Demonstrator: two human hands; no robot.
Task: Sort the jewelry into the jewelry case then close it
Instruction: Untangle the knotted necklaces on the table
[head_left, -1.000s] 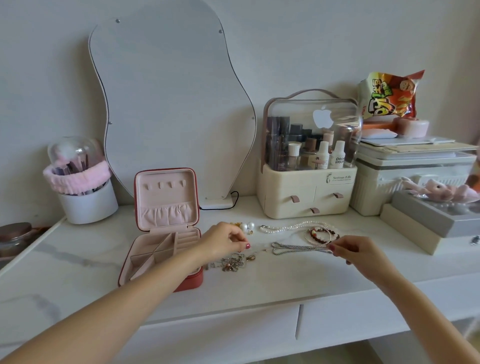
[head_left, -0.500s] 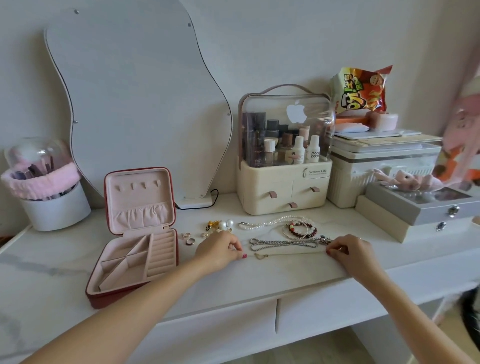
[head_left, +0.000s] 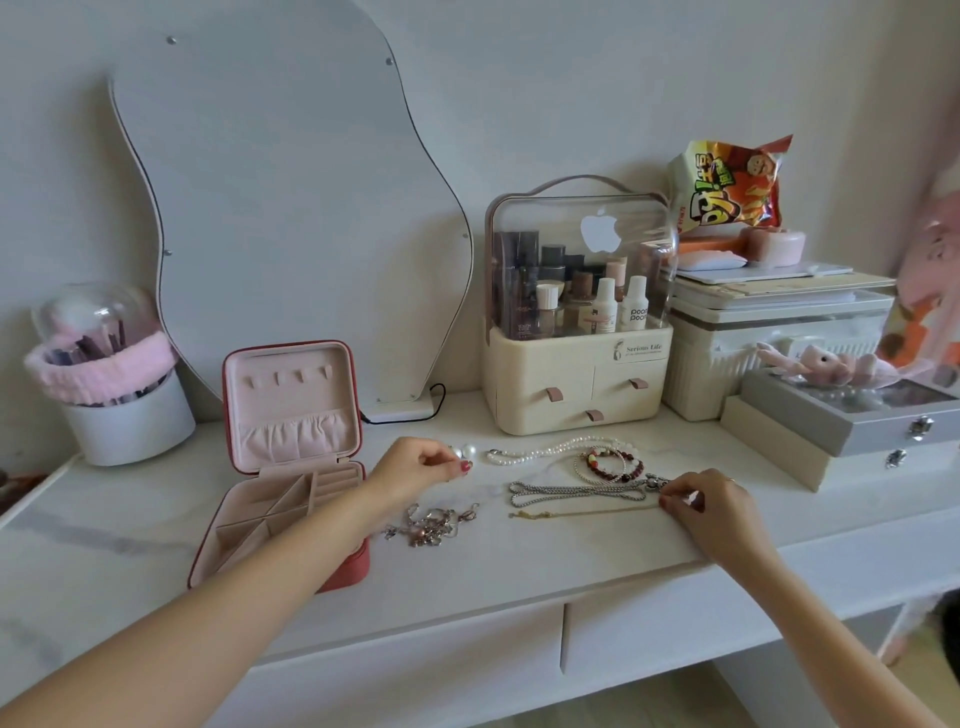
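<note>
Home bedroom vanity corner: white marble-look dressing table (head_left: 156, 540) with drawers, wavy mirror (head_left: 291, 208) against wall, clear-lidded cosmetics organiser (head_left: 576, 306), makeup brush holder (head_left: 111, 374), snack bag (head_left: 727, 182), plush toy (head_left: 826, 361).

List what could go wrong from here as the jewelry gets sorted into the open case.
1. The right hand pinches at the thin gold chain, which lies right beside the silver chain; lifting one may drag or tangle the other.
2. The heap of small pieces looks knotted already and may come up as one clump.
3. The left hand is at the pearl earrings; round pearls could roll across the smooth tabletop.
</note>
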